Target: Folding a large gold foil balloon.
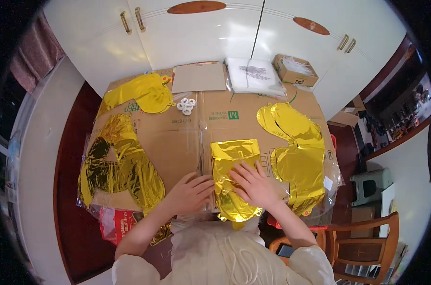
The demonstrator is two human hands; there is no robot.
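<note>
A gold foil balloon (235, 148), folded into a flat strip, lies in front of me, its rounded lower end reaching over the cardboard's near edge. My right hand (256, 184) rests flat on it with the fingers spread. At the strip's left edge is my left hand (192, 192), fingers stretched out and their tips by the foil; it grips nothing visible. To the right lie more flat gold foil balloons (298, 161), stacked with curved outlines. On the left spreads a crinkled, A-shaped gold foil balloon (142, 178); another gold foil piece (151, 97) lies beyond it.
White rings (186, 106) sit in a small cluster on the cardboard surface (173, 147). Along the back are a grey-brown board (199, 77), a stack of clear plastic bags (254, 78) and a small open carton (296, 71). A wooden chair (362, 242) stands at the right.
</note>
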